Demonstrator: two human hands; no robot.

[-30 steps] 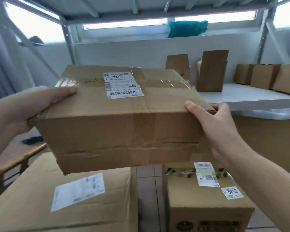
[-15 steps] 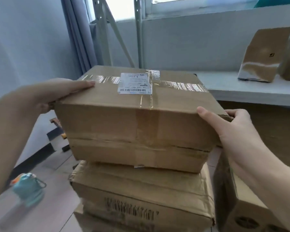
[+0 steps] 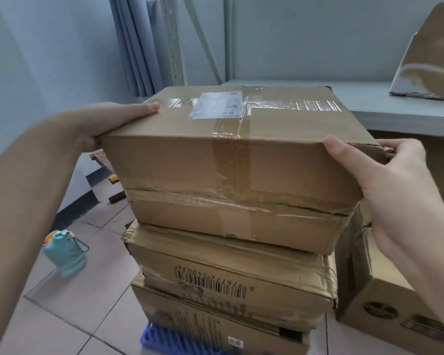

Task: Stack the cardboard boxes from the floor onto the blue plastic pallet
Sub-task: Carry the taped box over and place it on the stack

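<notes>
A taped cardboard box [image 3: 231, 160] with a white shipping label on top fills the middle of the view. My left hand [image 3: 105, 124] grips its left end and my right hand [image 3: 385, 180] grips its right end. The box sits on or just above a stack of two other cardboard boxes: a dented box with a barcode [image 3: 231, 275] and a lower box [image 3: 203, 326]. Under the stack, a corner of the blue plastic pallet [image 3: 164, 342] shows at the bottom.
Another cardboard box [image 3: 385, 303] stands to the right of the stack. A teal bottle [image 3: 64, 252] lies on the tiled floor at left. A grey shelf [image 3: 369, 98] with a folded carton [image 3: 431, 55] runs behind. A curtain hangs at the back left.
I have turned left with the box, away from the boxes on the floor, and lowered it over the stack on the pallet. Both hands keep the same grip.
</notes>
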